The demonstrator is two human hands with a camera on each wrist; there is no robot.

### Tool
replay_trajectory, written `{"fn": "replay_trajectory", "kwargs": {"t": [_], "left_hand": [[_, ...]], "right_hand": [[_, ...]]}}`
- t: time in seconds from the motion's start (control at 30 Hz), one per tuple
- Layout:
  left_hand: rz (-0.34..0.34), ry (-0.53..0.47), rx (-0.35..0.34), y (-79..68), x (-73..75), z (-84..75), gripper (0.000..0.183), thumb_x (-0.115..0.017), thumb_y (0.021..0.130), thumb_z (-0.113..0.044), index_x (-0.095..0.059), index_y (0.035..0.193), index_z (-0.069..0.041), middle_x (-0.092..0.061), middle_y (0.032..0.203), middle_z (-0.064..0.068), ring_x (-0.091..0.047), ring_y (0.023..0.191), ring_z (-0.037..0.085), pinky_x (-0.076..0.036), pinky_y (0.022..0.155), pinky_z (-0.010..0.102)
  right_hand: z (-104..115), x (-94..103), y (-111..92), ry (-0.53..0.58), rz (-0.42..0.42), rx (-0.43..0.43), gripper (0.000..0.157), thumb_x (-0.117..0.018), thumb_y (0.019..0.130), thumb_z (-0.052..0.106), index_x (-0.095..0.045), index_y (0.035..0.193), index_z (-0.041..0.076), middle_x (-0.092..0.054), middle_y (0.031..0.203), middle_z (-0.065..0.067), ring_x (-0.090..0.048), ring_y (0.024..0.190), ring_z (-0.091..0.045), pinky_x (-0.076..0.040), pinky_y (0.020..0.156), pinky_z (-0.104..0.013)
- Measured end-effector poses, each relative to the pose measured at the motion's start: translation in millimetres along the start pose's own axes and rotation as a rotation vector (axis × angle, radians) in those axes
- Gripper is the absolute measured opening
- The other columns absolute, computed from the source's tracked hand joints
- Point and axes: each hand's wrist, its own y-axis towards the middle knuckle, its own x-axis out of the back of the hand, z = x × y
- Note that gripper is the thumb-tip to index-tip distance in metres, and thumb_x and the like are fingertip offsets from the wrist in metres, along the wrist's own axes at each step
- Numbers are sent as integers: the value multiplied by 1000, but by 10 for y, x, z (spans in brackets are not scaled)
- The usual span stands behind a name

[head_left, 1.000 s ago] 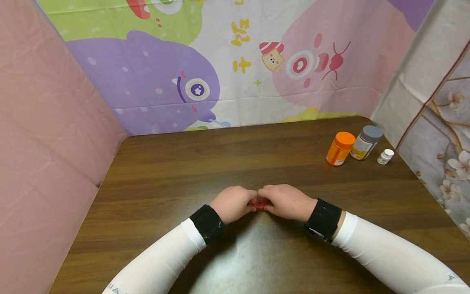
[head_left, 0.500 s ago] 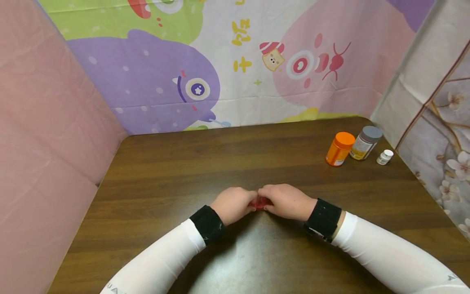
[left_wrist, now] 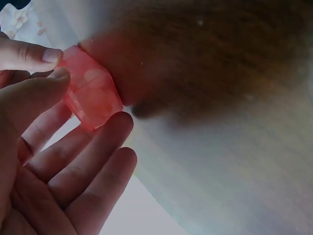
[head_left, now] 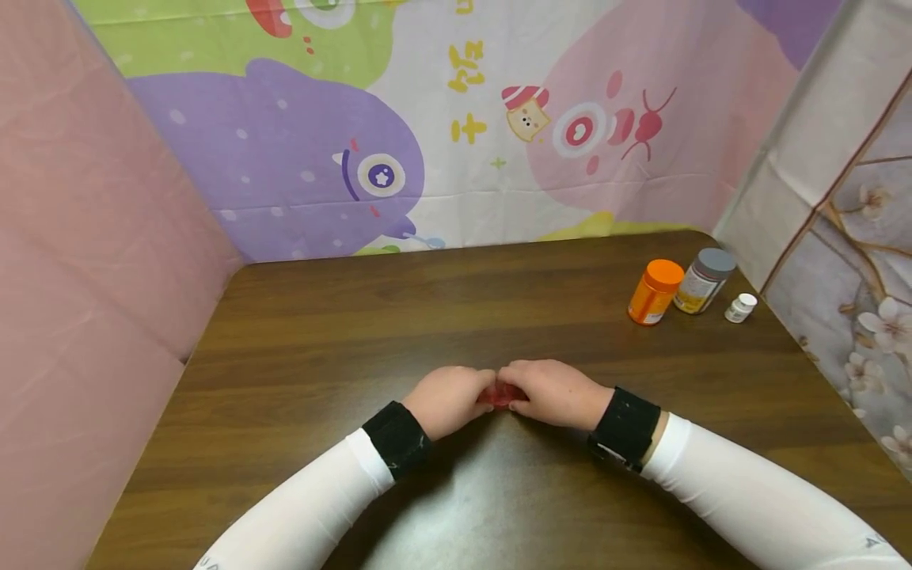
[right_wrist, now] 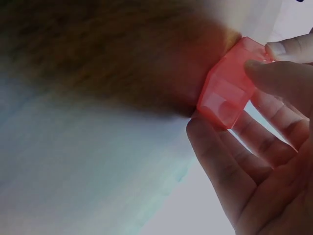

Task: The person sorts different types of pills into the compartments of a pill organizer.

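Both hands hold a small translucent red pill box (head_left: 503, 395) low over the middle of the table. In the head view, the fingers hide most of it. My left hand (head_left: 449, 400) grips its left side, and my right hand (head_left: 559, 392) grips the right. Angled edges and paler shapes inside the red pill box (left_wrist: 93, 90) show in the left wrist view, with the thumb on one face and fingertips along the edge. From the right wrist, the same red pill box (right_wrist: 226, 88) sits between thumb and fingers. Whether its lid is up cannot be told.
At the back right of the wooden table (head_left: 342, 317) stand an orange jar (head_left: 655, 293), a grey-lidded jar (head_left: 704, 281) and a small white bottle (head_left: 741, 308). A printed cloth (head_left: 470, 182) hangs behind the table; a pink cloth (head_left: 93, 277) hangs at the left.
The head view has shifted very slightly. Both hands keep their grip on the red pill box in the same place.
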Motion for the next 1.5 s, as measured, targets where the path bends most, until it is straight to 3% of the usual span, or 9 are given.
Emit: {"fn": "replay_trajectory", "kwargs": {"t": [0.4, 0.63, 0.77, 1.03, 1.2, 1.5], "left_hand": [[-12, -2, 40, -19, 23, -4, 24, -74, 85, -31, -60, 93, -14, -58, 75, -7, -52, 64, 7, -51, 59, 27], [36, 16, 60, 4, 50, -40, 45, -76, 82, -38, -57, 114, -13, -64, 92, -3, -57, 72, 9, -53, 63, 30], [63, 63, 69, 45, 27, -82, 51, -75, 82, -42, -58, 121, -13, -65, 98, -2, -59, 77, 11, -54, 65, 31], [28, 141, 74, 172, -32, -183, 28, -72, 84, -40, -68, 94, -15, -62, 82, -2, -57, 70, 13, -53, 59, 31], [24, 159, 35, 213, -34, -177, 22, -73, 84, -37, -68, 84, -16, -61, 77, -2, -57, 68, 14, -53, 60, 31], [75, 156, -49, 295, 20, -118, 23, -73, 80, -32, -60, 65, -21, -56, 67, -6, -50, 58, 9, -49, 56, 30]], "right_hand": [[-20, -25, -27, 22, 1, -4, 21, -73, 86, 26, -60, 101, 19, -57, 87, 4, -50, 70, -7, -48, 62, -24], [-47, -29, -72, 10, 19, -65, 44, -74, 84, 30, -60, 123, 15, -58, 94, 6, -51, 74, -7, -48, 65, -25], [-51, -30, -86, -26, 29, -94, 46, -74, 83, 33, -62, 123, 13, -58, 91, 5, -50, 74, -9, -49, 66, -26], [-50, -42, -75, -72, 9, -71, 23, -75, 83, 31, -67, 95, 13, -53, 76, 5, -47, 67, -11, -44, 58, -27], [-61, -49, -73, -60, 16, -78, 21, -75, 83, 30, -68, 94, 14, -55, 77, 6, -48, 69, -11, -47, 61, -28], [-86, -40, -85, -29, 13, -59, 19, -75, 83, 29, -70, 95, 15, -57, 76, 6, -49, 69, -10, -49, 64, -29]]}}
